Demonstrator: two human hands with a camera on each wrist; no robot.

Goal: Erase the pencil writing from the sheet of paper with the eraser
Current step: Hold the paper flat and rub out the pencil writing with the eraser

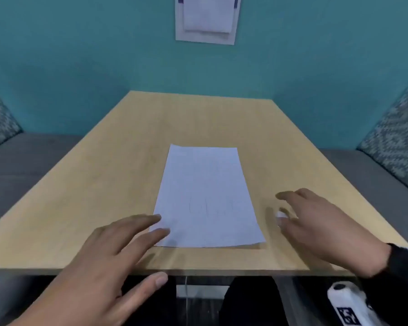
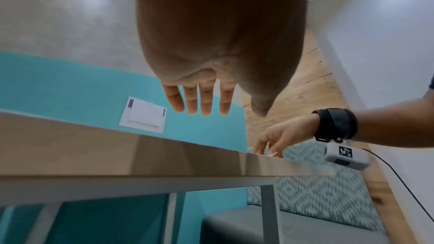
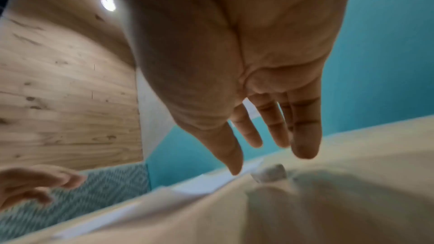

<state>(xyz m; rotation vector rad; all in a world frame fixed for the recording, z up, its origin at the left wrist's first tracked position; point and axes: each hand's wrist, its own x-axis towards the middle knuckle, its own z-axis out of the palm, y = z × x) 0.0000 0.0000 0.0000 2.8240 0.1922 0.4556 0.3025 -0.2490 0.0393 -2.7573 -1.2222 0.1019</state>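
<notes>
A white sheet of paper [image 1: 206, 198] lies on the wooden table [image 1: 104, 184], with faint pencil marks [image 1: 210, 207] in its near half. A small white eraser [image 1: 281, 215] [image 3: 270, 173] sits on the table just right of the sheet. My right hand [image 1: 316, 217] [image 3: 265, 136] hovers over the eraser with fingers spread and straight, apart from it. My left hand [image 1: 118, 245] [image 2: 202, 99] is flat with straight fingers, its fingertips [image 1: 161, 231] at the sheet's near left corner.
The table's near edge [image 1: 198, 272] runs under my wrists. Grey bench seats [image 1: 21, 165] with patterned cushions [image 1: 396, 142] flank the table. A teal wall [image 1: 127, 55] behind carries a white paper holder [image 1: 206, 18].
</notes>
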